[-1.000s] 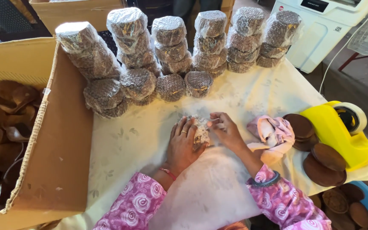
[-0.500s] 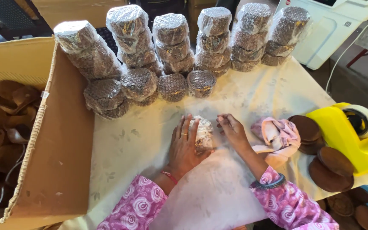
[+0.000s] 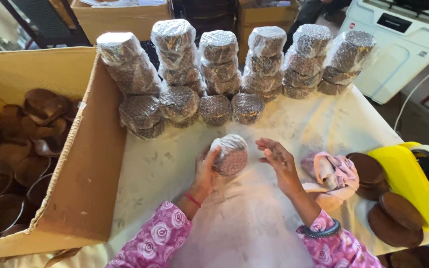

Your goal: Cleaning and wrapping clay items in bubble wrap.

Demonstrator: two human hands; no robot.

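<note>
My left hand (image 3: 205, 171) grips a round bundle wrapped in clear bubble wrap (image 3: 230, 155) and holds it a little above the white tablecloth (image 3: 165, 164). My right hand (image 3: 278, 161) hovers just right of the bundle, fingers spread, holding nothing. Both sleeves are pink with a rose print. Behind the bundle stand several more wrapped round bundles (image 3: 217, 62), stacked in columns along the back, with a front row of single ones (image 3: 214, 109).
A large open cardboard box (image 3: 83, 164) at the left holds several dark brown bowls (image 3: 35, 129). At the right lie a pink cloth (image 3: 331, 171), brown discs (image 3: 393, 218) and a yellow tape dispenser (image 3: 418, 178). A white appliance (image 3: 403, 44) stands at the back right.
The wrapped bundle lay on the cloth under both hands; now my left hand has lifted it and my right hand has come off it and opened.
</note>
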